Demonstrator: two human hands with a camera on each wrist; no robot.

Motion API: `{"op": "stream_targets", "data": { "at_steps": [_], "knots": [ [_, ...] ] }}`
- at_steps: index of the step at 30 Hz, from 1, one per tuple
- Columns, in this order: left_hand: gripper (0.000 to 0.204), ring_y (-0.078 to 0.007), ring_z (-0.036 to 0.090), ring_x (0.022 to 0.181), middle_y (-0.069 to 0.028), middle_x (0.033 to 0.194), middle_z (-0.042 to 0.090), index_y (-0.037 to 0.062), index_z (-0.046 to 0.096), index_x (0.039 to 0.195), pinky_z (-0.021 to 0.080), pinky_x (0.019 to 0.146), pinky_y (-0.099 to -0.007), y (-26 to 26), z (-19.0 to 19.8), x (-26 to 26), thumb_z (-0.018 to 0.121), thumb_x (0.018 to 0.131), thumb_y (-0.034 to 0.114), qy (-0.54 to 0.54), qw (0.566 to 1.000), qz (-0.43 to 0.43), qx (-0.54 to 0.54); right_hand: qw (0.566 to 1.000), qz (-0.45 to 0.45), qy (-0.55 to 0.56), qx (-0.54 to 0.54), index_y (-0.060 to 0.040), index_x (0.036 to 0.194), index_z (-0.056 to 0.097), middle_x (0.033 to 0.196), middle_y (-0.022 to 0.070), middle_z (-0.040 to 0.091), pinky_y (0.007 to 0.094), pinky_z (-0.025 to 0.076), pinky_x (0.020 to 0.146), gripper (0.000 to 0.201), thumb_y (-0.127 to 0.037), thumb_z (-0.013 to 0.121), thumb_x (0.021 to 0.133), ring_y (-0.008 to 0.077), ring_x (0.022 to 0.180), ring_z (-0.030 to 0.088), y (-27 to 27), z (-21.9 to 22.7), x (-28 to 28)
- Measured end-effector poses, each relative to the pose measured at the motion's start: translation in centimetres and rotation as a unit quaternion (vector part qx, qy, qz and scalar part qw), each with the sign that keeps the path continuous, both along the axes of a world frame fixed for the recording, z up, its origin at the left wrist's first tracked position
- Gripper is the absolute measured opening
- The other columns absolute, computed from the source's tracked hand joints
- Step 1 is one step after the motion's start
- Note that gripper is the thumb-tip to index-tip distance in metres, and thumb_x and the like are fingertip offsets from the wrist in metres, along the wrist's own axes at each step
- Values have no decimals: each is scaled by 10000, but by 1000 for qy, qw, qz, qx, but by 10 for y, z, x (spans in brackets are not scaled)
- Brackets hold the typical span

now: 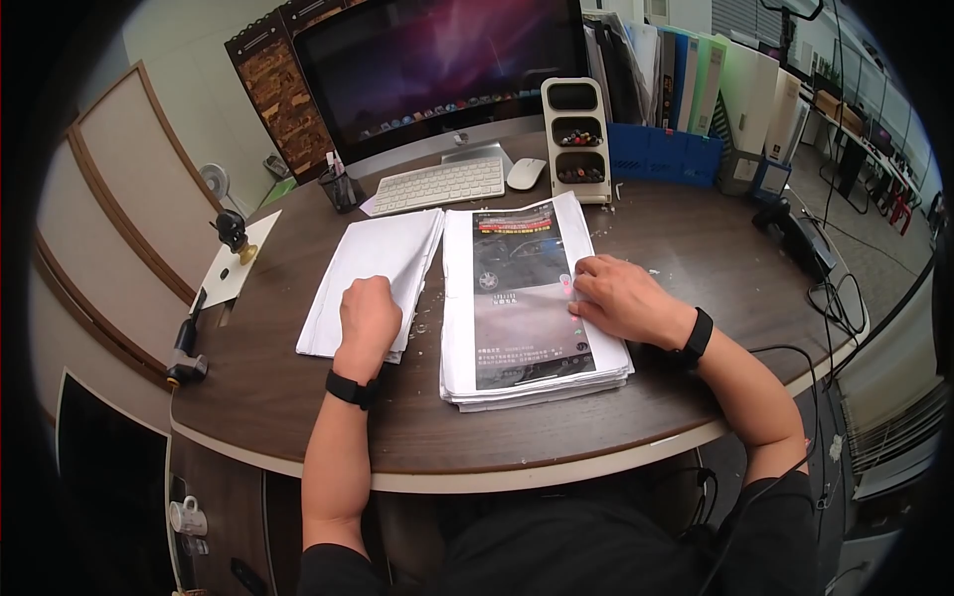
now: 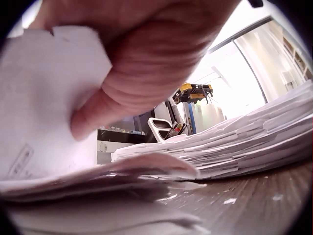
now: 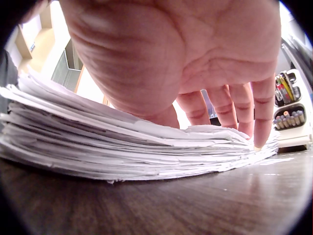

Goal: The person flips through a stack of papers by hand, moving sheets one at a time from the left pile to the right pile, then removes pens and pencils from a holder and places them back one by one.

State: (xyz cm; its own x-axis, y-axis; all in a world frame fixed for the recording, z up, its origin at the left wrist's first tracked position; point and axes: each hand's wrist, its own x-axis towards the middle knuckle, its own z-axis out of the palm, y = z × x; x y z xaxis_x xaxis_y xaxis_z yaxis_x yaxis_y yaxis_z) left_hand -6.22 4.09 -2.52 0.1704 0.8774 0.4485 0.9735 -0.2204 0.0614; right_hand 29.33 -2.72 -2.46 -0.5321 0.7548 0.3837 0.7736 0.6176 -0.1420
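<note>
Two paper stacks lie side by side. My left hand (image 1: 369,316) is over the thinner left stack (image 1: 353,248), fingers curled; in the left wrist view its thumb lies against a raised white sheet (image 2: 44,98), which it pinches, with the other fingertips hidden. The thicker right stack (image 1: 459,298) has a dark printed page (image 1: 527,333) on top. My right hand (image 1: 628,300) rests on that stack's right edge, its fingers slightly bent. In the right wrist view the fingers (image 3: 264,110) reach down over the layered sheet edges (image 3: 146,156).
Behind the stacks are a keyboard (image 1: 437,186), a mouse (image 1: 525,174), a monitor (image 1: 447,60) and a pen holder (image 1: 340,189). An upright organizer (image 1: 577,139) and a blue file box (image 1: 664,154) stand behind the right stack. A black device with cables (image 1: 795,238) is at the right. Paper scraps dot the table.
</note>
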Motion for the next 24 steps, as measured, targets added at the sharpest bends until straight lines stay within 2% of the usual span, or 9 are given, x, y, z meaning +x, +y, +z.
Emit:
{"op": "stream_targets", "data": {
  "at_steps": [5,7,10,12,14,17,20,22,24],
  "knots": [
    [143,-455,665,742,-299,770,655,-48,668,934,543,662,-484,-13,31,12,551,862,-6,-73,991,25,108,1000,9,11,17,20,847,635,964,160,608,439,501,828,268,-242,660,894,341,947,600,-1,-1,1],
    [229,-392,697,734,-257,833,693,-47,608,1151,553,659,-422,-17,34,15,533,947,22,-203,932,-96,284,999,-13,-24,-22,27,897,630,1081,171,620,430,511,858,270,-242,657,902,349,1020,602,-1,3,0],
    [369,-327,717,774,-232,936,711,-54,476,1348,553,697,-363,-26,36,27,498,991,34,-330,877,-168,307,999,-12,-18,-25,26,884,627,1080,170,620,435,509,860,267,-239,660,898,349,1018,601,-1,3,0],
    [481,-255,699,966,-222,1126,687,-54,350,1457,527,837,-323,-30,37,34,460,992,4,-342,875,-191,285,1000,-3,-11,-8,28,895,634,1023,164,617,432,505,845,276,-246,669,890,339,991,601,0,1,1],
    [549,-229,619,1150,-202,1253,638,-30,306,1505,464,977,-318,-36,42,49,440,973,-27,-505,777,-296,233,1000,7,-3,8,30,905,640,966,159,614,428,500,830,287,-253,678,881,329,964,602,1,1,1],
    [538,-184,501,1282,-136,1338,586,-19,392,1482,340,1116,-325,-44,42,55,482,952,-42,-580,738,-332,95,999,-4,0,45,49,1120,597,1060,194,643,424,505,861,358,-231,648,902,358,1000,612,0,11,1],
    [461,-172,550,1209,-145,1317,597,-42,506,1397,402,1061,-299,-40,35,46,516,936,-44,-493,818,-292,-53,977,9,182,-112,76,1367,433,1169,234,645,402,504,902,522,-178,564,930,360,1041,631,2,19,1],
    [392,-148,577,1142,-142,1290,611,-58,580,1319,446,1002,-270,-36,27,45,544,929,-31,-504,807,-267,-154,905,3,375,-201,76,1494,283,1128,191,648,340,501,849,602,-102,460,947,240,939,626,10,14,3],
    [384,-130,615,1046,-130,1215,651,-66,582,1311,494,914,-249,-32,21,43,577,933,-1,-480,816,-283,-152,896,-34,386,-216,90,1495,282,1095,155,639,304,503,815,598,-92,425,944,176,902,607,11,13,6]
  ]
}}
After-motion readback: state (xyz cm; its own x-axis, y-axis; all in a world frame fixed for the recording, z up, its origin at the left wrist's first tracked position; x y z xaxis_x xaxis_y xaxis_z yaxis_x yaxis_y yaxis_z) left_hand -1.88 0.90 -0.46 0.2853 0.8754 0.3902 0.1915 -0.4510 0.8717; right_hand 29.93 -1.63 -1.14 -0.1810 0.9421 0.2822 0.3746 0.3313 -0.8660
